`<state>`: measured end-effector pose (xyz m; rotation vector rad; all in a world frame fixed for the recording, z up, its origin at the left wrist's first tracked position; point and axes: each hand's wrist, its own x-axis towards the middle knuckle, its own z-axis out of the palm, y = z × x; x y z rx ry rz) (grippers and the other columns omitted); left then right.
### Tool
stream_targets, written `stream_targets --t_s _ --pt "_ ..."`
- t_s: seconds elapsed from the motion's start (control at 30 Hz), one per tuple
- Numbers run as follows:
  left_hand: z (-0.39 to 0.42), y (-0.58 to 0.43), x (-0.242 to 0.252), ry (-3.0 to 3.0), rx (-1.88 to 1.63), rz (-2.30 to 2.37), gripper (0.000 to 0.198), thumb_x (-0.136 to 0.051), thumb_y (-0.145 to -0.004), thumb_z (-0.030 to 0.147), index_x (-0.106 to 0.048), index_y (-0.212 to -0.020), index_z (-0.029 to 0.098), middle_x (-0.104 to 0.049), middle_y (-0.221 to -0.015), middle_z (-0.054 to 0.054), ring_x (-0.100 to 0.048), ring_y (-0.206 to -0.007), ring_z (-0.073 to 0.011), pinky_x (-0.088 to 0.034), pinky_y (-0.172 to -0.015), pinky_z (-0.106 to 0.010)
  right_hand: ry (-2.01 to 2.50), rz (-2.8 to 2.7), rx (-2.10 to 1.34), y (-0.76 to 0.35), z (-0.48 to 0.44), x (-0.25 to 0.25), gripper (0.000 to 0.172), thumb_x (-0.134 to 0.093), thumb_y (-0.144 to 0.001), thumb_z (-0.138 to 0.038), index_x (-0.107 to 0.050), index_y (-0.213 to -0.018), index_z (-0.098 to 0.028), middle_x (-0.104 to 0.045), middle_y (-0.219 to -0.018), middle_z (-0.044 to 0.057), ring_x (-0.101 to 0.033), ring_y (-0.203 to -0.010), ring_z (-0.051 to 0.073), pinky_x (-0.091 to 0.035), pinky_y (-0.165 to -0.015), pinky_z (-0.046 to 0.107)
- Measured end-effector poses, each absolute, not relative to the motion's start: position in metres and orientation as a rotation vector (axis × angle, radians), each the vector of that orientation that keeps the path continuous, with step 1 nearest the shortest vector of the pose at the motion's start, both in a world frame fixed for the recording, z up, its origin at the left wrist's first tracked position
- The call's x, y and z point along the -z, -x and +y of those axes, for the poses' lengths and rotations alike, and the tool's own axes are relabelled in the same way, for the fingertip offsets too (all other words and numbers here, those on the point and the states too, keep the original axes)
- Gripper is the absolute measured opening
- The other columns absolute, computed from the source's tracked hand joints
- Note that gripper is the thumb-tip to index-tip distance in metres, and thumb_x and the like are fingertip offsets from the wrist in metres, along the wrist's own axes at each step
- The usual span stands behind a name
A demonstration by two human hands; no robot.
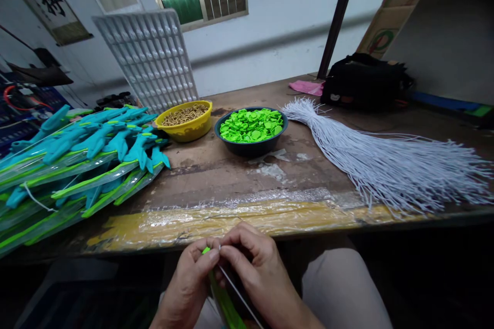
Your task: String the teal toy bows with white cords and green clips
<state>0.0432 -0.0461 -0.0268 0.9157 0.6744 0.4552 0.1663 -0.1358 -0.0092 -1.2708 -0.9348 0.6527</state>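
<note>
Just in front of the table edge, my left hand [187, 280] pinches the upper end of a bright green plastic strip [228, 308], which runs down toward my lap. Close against it, my right hand [264, 272] is closed, thumb and forefinger gripping the tip of a white cord [242, 295]. The cord slants down beside the strip. The fingertips of both hands nearly meet at the strip's end, so the exact joint between cord and strip is hidden. Lower parts of the strip fall out of view.
Turquoise-and-green plastic toys [96, 149] are piled at left. A yellow bowl [189, 132] holds brass-coloured rings; a dark bowl [250, 149] holds green plastic pieces. White cords [386, 164] lie bundled at right, before a black bag [363, 82]. Yellow tape [231, 218] covers the table edge.
</note>
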Motion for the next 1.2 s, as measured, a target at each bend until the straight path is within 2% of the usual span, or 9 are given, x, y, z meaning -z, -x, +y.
stream_targets --t_s 0.2,0.4,0.7,0.83,0.9,1.03,1.2 --pt "-0.048 -0.045 0.022 -0.889 -0.489 0.724 0.031 -0.087 -0.069 0.038 -0.070 -0.077 0.014 -0.058 -0.065 -0.001 -0.048 -0.057 -0.0106 -0.042 -0.056 -0.022 1.310 -1.177 -0.334 -0.160 -0.137 0.025 0.021 -0.049 -0.100 -0.012 -0.068 -0.096 -0.019 -0.065 -0.085 0.004 -0.062 -0.080 0.016 -0.047 -0.073 0.025" --pt "-0.045 -0.044 0.029 -0.930 -0.451 0.697 0.030 -0.084 -0.075 0.039 -0.067 -0.072 0.015 -0.053 -0.064 0.002 -0.044 -0.057 -0.0102 -0.039 -0.055 -0.021 1.399 -1.242 -0.129 -0.162 -0.136 0.029 0.022 -0.046 -0.100 -0.012 -0.054 -0.081 -0.019 -0.059 -0.075 0.002 -0.057 -0.070 0.015 -0.041 -0.065 0.025" --pt "-0.045 -0.044 0.026 -1.032 -0.460 0.782 0.038 -0.085 -0.071 0.046 -0.063 -0.065 0.015 -0.050 -0.057 0.002 -0.041 -0.054 -0.0106 -0.036 -0.052 -0.021 1.373 -0.917 -0.772 -0.174 -0.143 0.016 0.028 -0.049 -0.102 -0.026 -0.055 -0.076 -0.019 -0.054 -0.072 -0.002 -0.052 -0.068 0.013 -0.042 -0.065 0.023" --pt "-0.045 -0.042 0.025 -1.044 -0.444 0.756 0.037 -0.082 -0.075 0.044 -0.063 -0.064 0.015 -0.050 -0.057 0.002 -0.041 -0.055 -0.0107 -0.034 -0.053 -0.021 1.296 -1.082 -0.741 -0.182 -0.146 0.010 0.010 -0.062 -0.092 -0.012 -0.069 -0.092 -0.020 -0.062 -0.087 -0.001 -0.058 -0.082 0.014 -0.045 -0.076 0.023" --pt "-0.045 -0.041 0.024 -1.040 -0.445 0.764 0.035 -0.082 -0.075 0.044 -0.065 -0.067 0.015 -0.052 -0.059 0.001 -0.043 -0.056 -0.0110 -0.035 -0.054 -0.022 1.297 -1.148 -0.685 -0.183 -0.145 0.008 0.020 -0.068 -0.085 -0.005 -0.072 -0.096 -0.021 -0.064 -0.089 -0.001 -0.059 -0.085 0.014 -0.044 -0.078 0.023" --pt "-0.045 -0.042 0.023 -1.048 -0.448 0.769 0.036 -0.084 -0.074 0.047 -0.068 -0.071 0.015 -0.054 -0.060 0.002 -0.044 -0.054 -0.0103 -0.036 -0.053 -0.021 1.333 -1.193 -0.601 -0.181 -0.143 0.009 0.016 -0.064 -0.091 -0.005 -0.072 -0.091 -0.019 -0.065 -0.085 0.000 -0.061 -0.083 0.014 -0.044 -0.077 0.024" --pt "-0.043 -0.042 0.022 -1.224 -0.405 0.751 0.039 -0.075 -0.082 0.051 -0.064 -0.070 0.015 -0.053 -0.059 0.002 -0.047 -0.055 -0.0112 -0.036 -0.054 -0.021 1.416 -1.280 -0.548 -0.183 -0.146 0.008 0.013 -0.060 -0.093 -0.010 -0.067 -0.085 -0.018 -0.064 -0.082 0.001 -0.061 -0.079 0.014 -0.044 -0.074 0.025"
